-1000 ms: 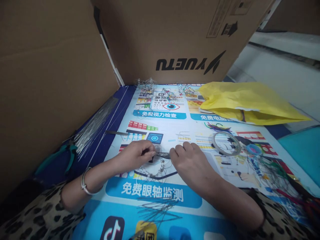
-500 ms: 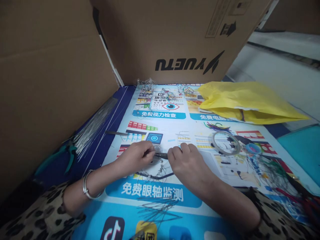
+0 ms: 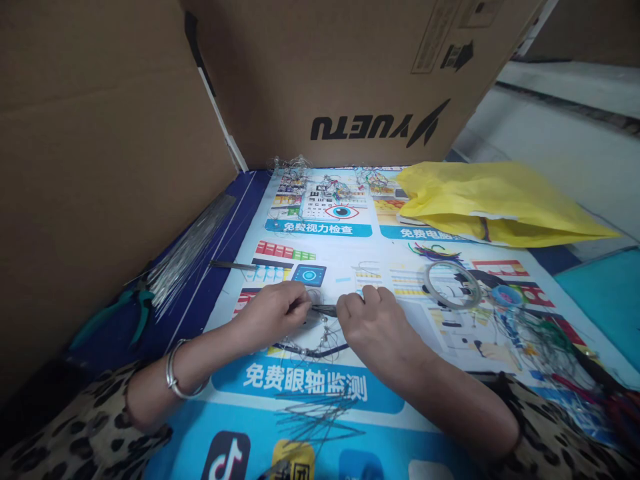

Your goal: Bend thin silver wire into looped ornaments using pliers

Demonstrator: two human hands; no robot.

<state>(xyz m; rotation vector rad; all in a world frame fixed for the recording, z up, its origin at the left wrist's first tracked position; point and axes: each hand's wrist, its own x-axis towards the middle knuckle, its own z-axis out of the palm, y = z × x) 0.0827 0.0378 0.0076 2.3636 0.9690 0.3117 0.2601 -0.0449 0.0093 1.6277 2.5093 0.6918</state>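
My left hand is closed, thumb and fingers pinched together at the end of a thin wire loop. Opposite it, my right hand wraps around tweezers, whose narrow dark tips point left and reach my left fingertips. Beneath the tweezers, a wire strand with small pale beads curves down to a dark blue curved band on the printed sheet. Both hands hide parts of the wire and the tool's rear end.
Cut dark wires lie in front. Green-handled pliers and a wire bundle are left. A tape roll, tangled wires and a yellow bag are right. Cardboard stands behind.
Hardly anything differs. My right hand and the tweezers have shifted very slightly to the right, and the beaded strand has swayed a little.
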